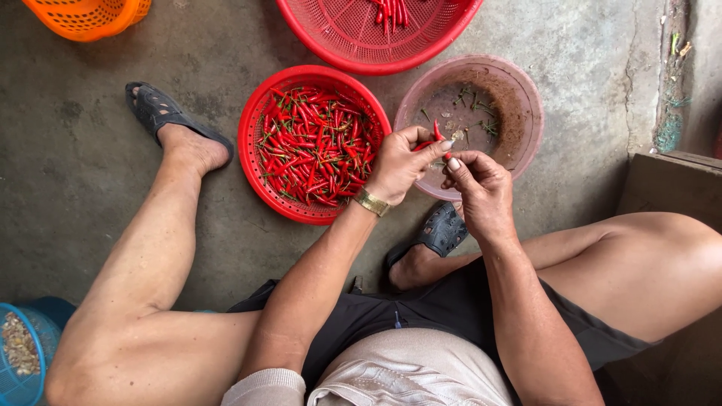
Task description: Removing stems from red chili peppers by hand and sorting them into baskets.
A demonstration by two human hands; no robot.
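Bare grey concrete floor [83,173] carries everything, with the person seated low, knees spread, looking straight down at both hands. The left hand [397,167], with a gold watch [372,201] at the wrist, has its fingers [429,154] pinched shut on a small red chili [436,134]. The right hand [481,188] meets it from the other side, thumb and forefinger closed on the chili's end; whether that end is the stem cannot be told. Both hands hover over the near rim of a pale pink bowl [526,98], which holds a scatter of green stems and bits. Just to the left, touching nothing but the floor, sits a red basket [252,150] heaped with red chilies. A larger red basket [451,30] with a few chilies lies beyond, an orange basket [90,15] at the top left corner, and a blue basket [22,361] by the left knee.

As a judgement: the chili is held right over the bowl's edge, so a slipping pinch could drop it onto the floor or among the scraps. Juice on bare fingertips could also sting if it reaches the eyes.
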